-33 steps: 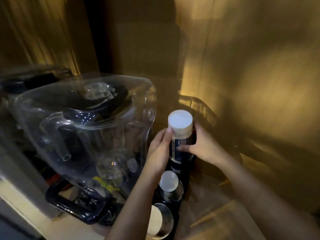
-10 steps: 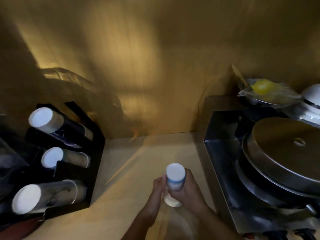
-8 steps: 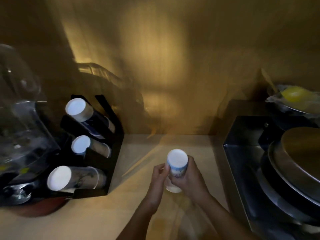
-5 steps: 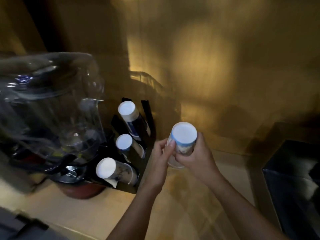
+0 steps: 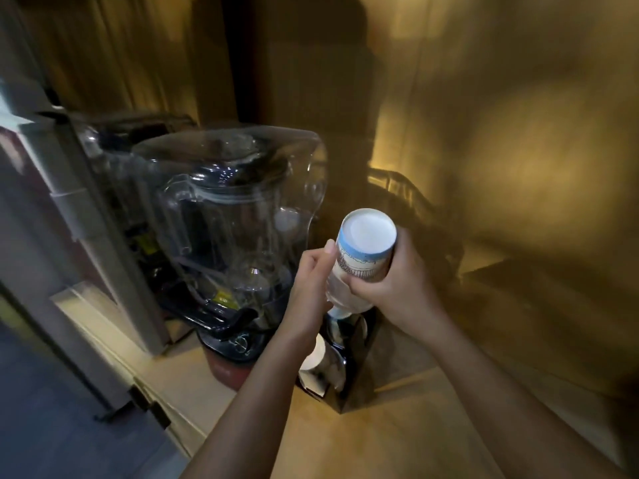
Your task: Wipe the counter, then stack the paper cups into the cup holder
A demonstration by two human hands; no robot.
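Stack of paper cups (image 5: 359, 261), base up: gripped by the right hand (image 5: 397, 285) around its middle, left hand (image 5: 313, 288) closed against its side. It was held tilted just above the black cup holder (image 5: 359, 368), which stood on the wooden surface (image 5: 397, 440) beside a clear blender (image 5: 235, 236).
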